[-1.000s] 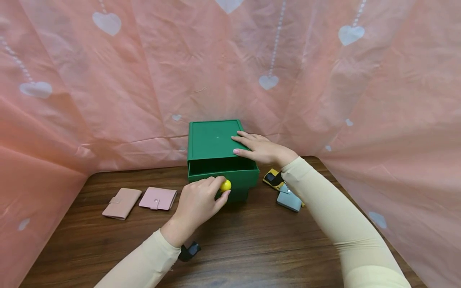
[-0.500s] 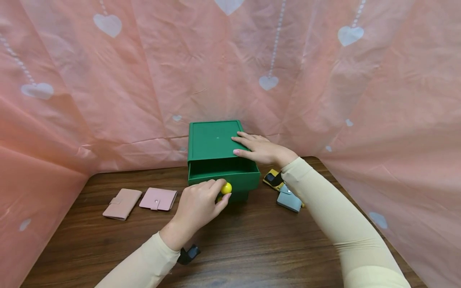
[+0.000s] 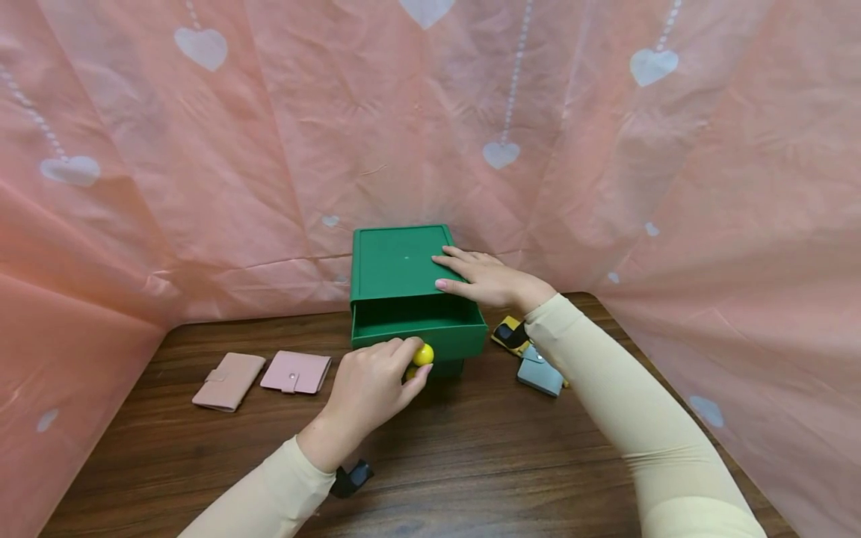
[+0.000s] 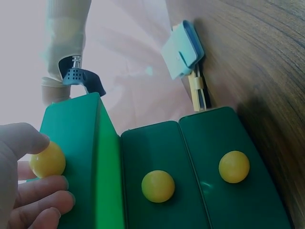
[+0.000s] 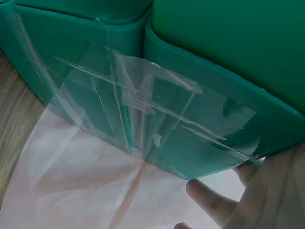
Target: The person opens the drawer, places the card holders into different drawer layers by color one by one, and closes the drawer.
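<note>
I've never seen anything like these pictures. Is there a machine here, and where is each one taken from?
No machine: these are a person's bare hands. One camera on the head looks forward and down; two others, one on each wrist, show that hand's work up close.

The left hand grips the yellow knob of a green cabinet's top drawer, which stands partly open. The right hand rests on the cabinet's top, holding nothing.

On the wooden table, a beige case and a pink case lie to the left; to the right are a blue case and something yellow, partly hidden.
</note>
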`<action>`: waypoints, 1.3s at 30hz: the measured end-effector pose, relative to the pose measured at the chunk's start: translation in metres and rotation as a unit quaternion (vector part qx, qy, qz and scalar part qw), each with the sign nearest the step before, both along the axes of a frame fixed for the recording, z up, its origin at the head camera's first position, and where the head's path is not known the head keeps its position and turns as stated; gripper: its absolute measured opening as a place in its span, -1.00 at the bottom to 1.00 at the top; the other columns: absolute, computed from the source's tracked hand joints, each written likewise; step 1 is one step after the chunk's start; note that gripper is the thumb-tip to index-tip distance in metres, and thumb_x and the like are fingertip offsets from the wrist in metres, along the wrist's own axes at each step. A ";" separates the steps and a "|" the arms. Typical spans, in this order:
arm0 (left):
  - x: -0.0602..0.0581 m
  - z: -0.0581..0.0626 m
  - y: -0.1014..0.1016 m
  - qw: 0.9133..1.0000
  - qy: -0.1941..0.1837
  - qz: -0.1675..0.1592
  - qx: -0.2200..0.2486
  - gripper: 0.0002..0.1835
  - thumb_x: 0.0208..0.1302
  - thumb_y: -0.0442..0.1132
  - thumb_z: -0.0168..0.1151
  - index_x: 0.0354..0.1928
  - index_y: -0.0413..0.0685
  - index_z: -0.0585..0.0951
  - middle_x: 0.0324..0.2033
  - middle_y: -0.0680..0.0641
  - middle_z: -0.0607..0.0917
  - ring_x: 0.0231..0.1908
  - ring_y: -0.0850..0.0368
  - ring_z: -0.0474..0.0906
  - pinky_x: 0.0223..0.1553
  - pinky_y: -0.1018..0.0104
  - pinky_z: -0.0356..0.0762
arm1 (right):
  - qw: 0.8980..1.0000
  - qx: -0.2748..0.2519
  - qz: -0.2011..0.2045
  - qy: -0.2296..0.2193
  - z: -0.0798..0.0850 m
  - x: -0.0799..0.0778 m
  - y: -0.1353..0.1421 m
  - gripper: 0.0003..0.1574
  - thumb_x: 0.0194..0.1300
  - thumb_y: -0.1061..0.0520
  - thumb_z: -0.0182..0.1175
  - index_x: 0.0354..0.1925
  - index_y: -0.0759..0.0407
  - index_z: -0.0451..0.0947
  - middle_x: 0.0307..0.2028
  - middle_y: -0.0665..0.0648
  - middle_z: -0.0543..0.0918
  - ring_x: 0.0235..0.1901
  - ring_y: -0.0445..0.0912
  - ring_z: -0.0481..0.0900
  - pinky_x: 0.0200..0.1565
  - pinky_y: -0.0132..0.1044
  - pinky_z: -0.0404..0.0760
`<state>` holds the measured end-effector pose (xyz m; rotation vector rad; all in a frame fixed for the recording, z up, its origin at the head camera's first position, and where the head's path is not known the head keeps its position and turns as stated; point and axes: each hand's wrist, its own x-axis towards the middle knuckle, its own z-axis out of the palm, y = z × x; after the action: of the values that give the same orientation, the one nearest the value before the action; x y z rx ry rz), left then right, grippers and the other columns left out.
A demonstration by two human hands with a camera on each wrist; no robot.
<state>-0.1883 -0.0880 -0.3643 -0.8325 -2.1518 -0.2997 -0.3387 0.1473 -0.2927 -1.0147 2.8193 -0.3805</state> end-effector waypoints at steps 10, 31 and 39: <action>0.001 0.000 0.001 1.000 -0.001 -0.003 0.001 -0.73 0.20 -0.04 0.40 -0.18 -0.02 0.63 -0.51 0.08 0.64 -0.62 0.25 0.51 -0.63 0.37 0.49 | 1.000 0.005 -0.002 0.003 0.001 0.000 0.001 -0.04 0.42 -0.57 -0.31 0.60 -0.23 -0.07 0.60 -0.01 -0.18 0.56 0.09 -0.20 0.47 0.14 -0.21; 0.001 0.000 0.003 1.000 -0.004 -0.008 0.000 -0.73 0.22 -0.03 0.39 -0.17 -0.02 0.63 -0.50 0.08 0.66 -0.63 0.27 0.51 -0.63 0.38 0.49 | 1.000 0.006 -0.002 0.005 0.001 -0.002 0.004 -0.05 0.43 -0.56 -0.32 0.60 -0.22 -0.07 0.60 0.00 -0.16 0.56 0.08 -0.19 0.48 0.10 -0.22; 0.003 0.001 0.003 1.000 -0.006 -0.010 -0.001 -0.73 0.22 -0.03 0.39 -0.17 -0.02 0.62 -0.49 0.07 0.67 -0.63 0.27 0.51 -0.61 0.39 0.50 | 1.000 0.003 -0.004 0.005 0.000 -0.003 0.004 -0.05 0.43 -0.56 -0.31 0.60 -0.23 -0.06 0.60 0.00 -0.16 0.56 0.09 -0.18 0.48 0.10 -0.22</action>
<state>-0.1858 -0.0849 -0.3631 -0.8554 -2.1562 -0.3136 -0.3417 0.1508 -0.2928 -1.0086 2.8328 -0.3679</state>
